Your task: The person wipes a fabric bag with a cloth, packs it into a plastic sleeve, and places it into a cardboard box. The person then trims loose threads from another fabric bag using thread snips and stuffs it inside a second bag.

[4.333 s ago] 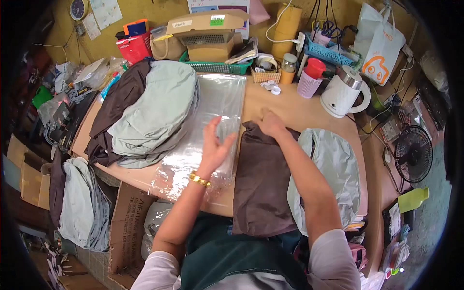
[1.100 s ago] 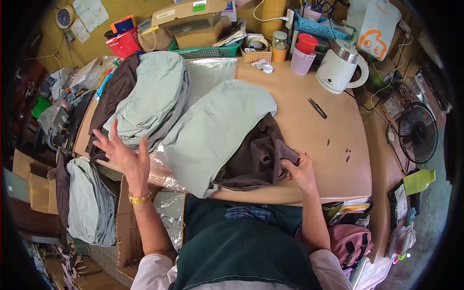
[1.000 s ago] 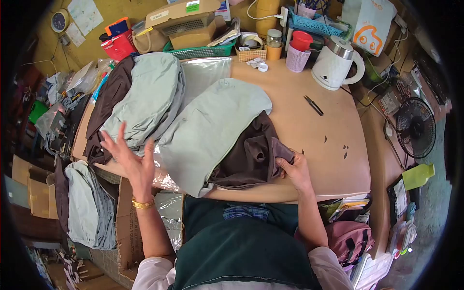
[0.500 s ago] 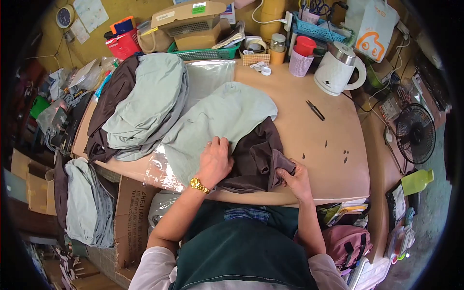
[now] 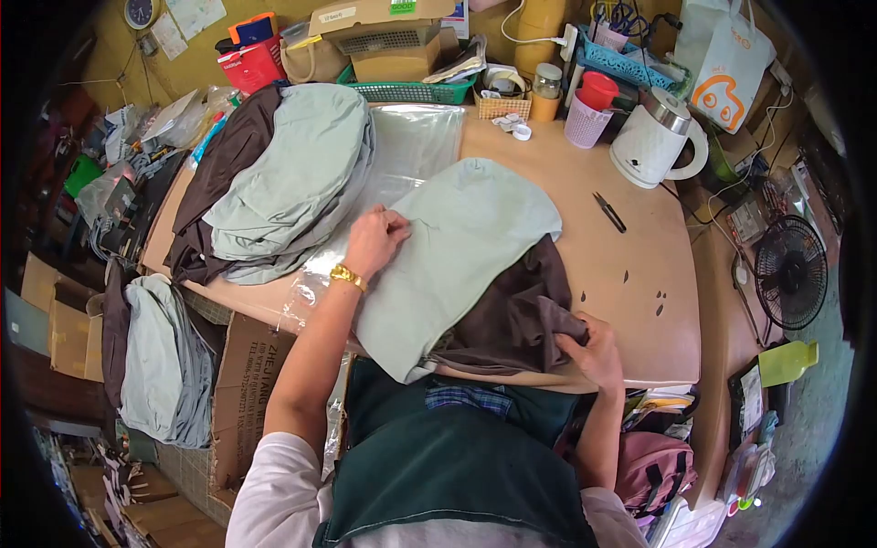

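Note:
A grey-green cloth piece (image 5: 466, 237) lies on the table with its dark brown side (image 5: 516, 315) showing at the lower right. My left hand (image 5: 375, 239), with a gold watch at the wrist, has its fingers pressed together on the left edge of the grey-green cloth. At the table's front edge, my right hand (image 5: 594, 352) pinches a corner of the brown cloth between thumb and fingers. Clear plastic sheets (image 5: 416, 146) lie partly beneath the grey-green cloth. A stack of grey-green and brown cloth (image 5: 292, 173) rests on the table to the left.
Black thread snips (image 5: 609, 212) and small dark scraps (image 5: 660, 303) lie on the table's right part (image 5: 639, 265). Behind stand a white kettle (image 5: 650, 142), a pink cup (image 5: 586, 121) and a green basket (image 5: 411, 92). A fan (image 5: 790, 271) is at the far right.
My left hand has moved from the middle of the cloth up and left to its edge. The cloth lies flatter on its left side. My right hand still grips the brown corner.

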{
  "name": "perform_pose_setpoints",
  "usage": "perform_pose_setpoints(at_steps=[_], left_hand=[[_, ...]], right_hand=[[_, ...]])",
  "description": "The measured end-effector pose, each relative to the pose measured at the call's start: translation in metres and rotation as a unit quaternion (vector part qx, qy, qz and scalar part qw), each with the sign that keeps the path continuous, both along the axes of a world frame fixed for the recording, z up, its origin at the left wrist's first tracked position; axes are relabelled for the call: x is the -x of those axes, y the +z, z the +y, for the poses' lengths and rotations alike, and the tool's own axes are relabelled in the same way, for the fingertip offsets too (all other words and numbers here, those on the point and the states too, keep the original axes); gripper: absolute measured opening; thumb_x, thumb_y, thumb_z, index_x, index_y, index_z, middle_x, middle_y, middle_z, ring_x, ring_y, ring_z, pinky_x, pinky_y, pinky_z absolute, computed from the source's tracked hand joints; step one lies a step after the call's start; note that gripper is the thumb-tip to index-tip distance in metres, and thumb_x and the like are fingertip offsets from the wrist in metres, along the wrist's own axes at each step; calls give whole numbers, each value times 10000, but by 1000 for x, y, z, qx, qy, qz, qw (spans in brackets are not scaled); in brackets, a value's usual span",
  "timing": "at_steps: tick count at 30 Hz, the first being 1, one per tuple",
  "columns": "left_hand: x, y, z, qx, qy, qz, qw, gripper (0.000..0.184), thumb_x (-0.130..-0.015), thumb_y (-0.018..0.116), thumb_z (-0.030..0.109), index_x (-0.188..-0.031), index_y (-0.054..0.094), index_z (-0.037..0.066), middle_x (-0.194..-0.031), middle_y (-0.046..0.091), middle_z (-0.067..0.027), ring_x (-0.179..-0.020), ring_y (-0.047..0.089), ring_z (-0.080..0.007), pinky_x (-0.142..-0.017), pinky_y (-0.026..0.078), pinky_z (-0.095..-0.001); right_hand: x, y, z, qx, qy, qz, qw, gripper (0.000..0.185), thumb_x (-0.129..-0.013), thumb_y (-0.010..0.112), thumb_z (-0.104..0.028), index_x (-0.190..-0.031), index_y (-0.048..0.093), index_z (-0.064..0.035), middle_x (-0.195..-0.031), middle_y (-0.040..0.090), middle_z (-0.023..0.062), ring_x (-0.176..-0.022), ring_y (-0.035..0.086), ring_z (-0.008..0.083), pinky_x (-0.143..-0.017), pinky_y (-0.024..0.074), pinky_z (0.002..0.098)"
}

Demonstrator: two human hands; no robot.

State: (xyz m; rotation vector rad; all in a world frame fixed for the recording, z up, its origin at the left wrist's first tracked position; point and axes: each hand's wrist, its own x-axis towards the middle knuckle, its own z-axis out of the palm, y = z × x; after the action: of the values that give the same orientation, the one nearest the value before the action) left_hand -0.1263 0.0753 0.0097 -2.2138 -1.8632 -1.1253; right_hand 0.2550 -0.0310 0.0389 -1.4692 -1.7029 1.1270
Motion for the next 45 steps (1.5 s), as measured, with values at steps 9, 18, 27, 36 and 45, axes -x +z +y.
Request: perform_pose_setpoints(at_steps=[9,18,27,36,45], left_hand=[[101,-1,18,81,-560,-790,235,373,-967,561,403,-904,593,37,-847,577,-61,-788,568,-136,-694,492,-242],[-13,71,-54,112,-201,-380,896,465,-858,704,297,-1251,550,100,-1172,570,-53,-1095,563,-169,-880,491,-320],[-126,20,-73,200,-113,64,971,387,-721,753,165,-1010,525,44,-1008,548,-169,-892,600,-365,-731,513,-446],[-119,115,-80,-82,-128,160,975,186,-743,662,48,-912,584,51,-1154,613,-104,-1163,576,-314,-1046,351,-535],[-116,135,-99,-54,-317,138,937,104,-794,651,113,-807,549,103,-1512,405,-63,-1454,249,-331,-1084,51,-722]], right_hand=[[-23,-21,-8,10,-50,58,997,116,-795,695,-31,-868,622,22,-667,554,-7,-644,476,77,-587,416,266],[-17,-21,-4,13,-43,44,998,85,-799,665,-24,-848,609,17,-668,552,-6,-642,465,75,-584,404,263],[-18,-16,-19,14,-64,64,996,90,-795,646,-28,-861,606,17,-677,567,0,-655,496,94,-612,414,257],[51,4,-4,-377,91,95,917,273,-692,718,-97,-930,631,6,-1069,620,154,-923,627,227,-791,504,358],[120,1,106,-320,128,250,905,568,-917,560,-380,-1380,432,-77,-1389,498,96,-1222,536,295,-991,466,430]])
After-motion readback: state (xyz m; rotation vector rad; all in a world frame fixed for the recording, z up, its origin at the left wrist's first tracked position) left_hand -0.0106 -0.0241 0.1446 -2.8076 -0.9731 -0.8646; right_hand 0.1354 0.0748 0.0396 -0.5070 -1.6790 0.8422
